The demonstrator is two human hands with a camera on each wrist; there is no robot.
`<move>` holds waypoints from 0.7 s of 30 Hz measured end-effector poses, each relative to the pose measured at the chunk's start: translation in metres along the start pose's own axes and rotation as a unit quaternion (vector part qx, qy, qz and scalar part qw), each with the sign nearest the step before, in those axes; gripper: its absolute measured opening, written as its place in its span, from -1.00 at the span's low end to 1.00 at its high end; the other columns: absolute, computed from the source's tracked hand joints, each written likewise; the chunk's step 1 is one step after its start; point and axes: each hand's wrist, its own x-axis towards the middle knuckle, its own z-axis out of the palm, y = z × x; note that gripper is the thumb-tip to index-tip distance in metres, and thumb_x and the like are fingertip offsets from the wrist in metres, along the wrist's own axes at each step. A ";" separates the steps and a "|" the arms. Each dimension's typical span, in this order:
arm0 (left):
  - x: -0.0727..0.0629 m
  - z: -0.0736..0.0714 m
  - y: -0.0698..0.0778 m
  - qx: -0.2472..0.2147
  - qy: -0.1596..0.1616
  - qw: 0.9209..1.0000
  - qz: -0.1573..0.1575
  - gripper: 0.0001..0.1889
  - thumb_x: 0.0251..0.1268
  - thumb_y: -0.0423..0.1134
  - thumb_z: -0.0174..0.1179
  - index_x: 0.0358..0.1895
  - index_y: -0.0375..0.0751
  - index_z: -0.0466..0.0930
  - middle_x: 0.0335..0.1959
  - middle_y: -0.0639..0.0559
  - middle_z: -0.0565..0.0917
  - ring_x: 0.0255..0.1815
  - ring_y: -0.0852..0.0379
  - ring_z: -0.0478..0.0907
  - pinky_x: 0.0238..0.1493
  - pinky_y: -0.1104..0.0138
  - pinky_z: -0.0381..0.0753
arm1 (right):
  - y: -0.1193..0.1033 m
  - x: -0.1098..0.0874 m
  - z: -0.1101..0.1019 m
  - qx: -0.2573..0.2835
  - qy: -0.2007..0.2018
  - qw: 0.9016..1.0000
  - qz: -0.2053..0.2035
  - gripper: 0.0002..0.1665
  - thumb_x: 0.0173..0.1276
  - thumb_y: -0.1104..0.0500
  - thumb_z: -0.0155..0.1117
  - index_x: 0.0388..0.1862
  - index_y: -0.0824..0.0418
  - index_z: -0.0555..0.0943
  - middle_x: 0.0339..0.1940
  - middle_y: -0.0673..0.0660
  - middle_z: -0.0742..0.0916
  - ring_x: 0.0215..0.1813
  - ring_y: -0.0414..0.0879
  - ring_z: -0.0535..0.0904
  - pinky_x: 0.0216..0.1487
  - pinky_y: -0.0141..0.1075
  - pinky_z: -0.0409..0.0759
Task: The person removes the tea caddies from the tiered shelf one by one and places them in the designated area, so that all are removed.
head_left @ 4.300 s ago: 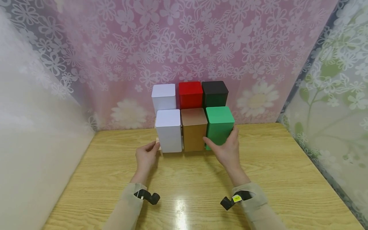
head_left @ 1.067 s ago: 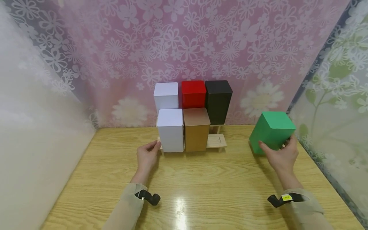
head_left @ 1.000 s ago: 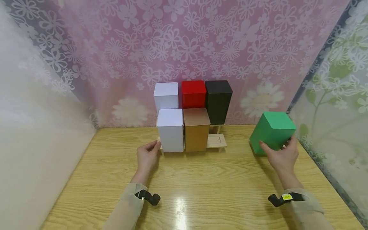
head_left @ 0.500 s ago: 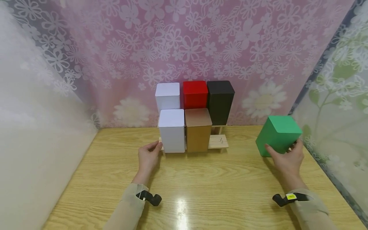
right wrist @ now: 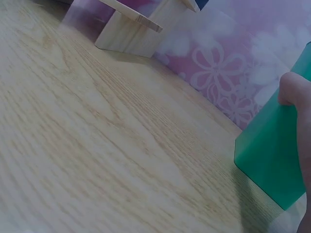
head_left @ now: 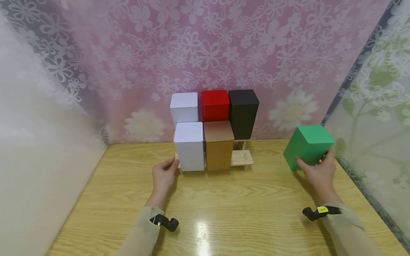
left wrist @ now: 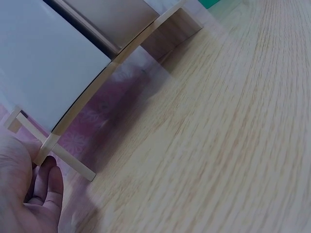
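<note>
Pink cloth with pale flowers (head_left: 208, 46) hangs behind a wooden table (head_left: 128, 199), and patterned cloth closes the right side also. On this table, near the cloth, stands a low wooden rack (head_left: 240, 157) with two steps. Its back step carries a white box (head_left: 184, 106), a red box (head_left: 215, 103) and a black box (head_left: 244, 113); its front step carries another white box (head_left: 190, 153) and a brown box (head_left: 219, 151).

Well apart from the rack, toward the right side of the table, is the green box (head_left: 307, 145). The right hand (head_left: 320, 174) grips it: the thumb lies on the face toward the person, and the other fingers go around the right side, mostly hidden. Its long axis looks more upright than flat, with the top leaning to the right. Whether the bottom touches the table, I cannot tell surely.

Important is this relation: the bare end of the front step, with two small pegs (head_left: 245, 156), lies to the left of the green box, and the right hand is the nearer one. At the opposite end, the left hand (head_left: 164, 177) pinches the front step between thumb and fingers.
</note>
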 end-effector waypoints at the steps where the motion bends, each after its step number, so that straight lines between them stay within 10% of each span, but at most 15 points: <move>1: 0.000 -0.001 0.000 0.000 0.001 1.000 0.001 -0.69 0.44 -0.17 0.45 0.06 -0.32 0.82 0.01 -0.20 0.80 0.10 -0.03 0.70 0.04 0.27 0.71 | 0.000 0.002 0.001 0.002 -0.004 1.000 0.000 0.18 0.22 0.17 0.64 0.69 -0.11 0.17 0.49 0.21 0.47 0.42 0.20 0.43 0.38 0.22 0.47; 21: -0.003 -0.001 0.004 -0.010 0.004 1.000 0.004 -0.69 0.44 -0.18 0.45 0.05 -0.36 0.81 -0.01 -0.24 0.80 0.05 -0.05 0.70 -0.15 0.55 0.64 | 0.017 0.040 0.016 0.016 -0.025 0.999 -0.017 0.17 0.23 0.15 0.63 0.70 -0.08 0.16 0.49 0.24 0.45 0.45 0.23 0.41 0.42 0.26 0.44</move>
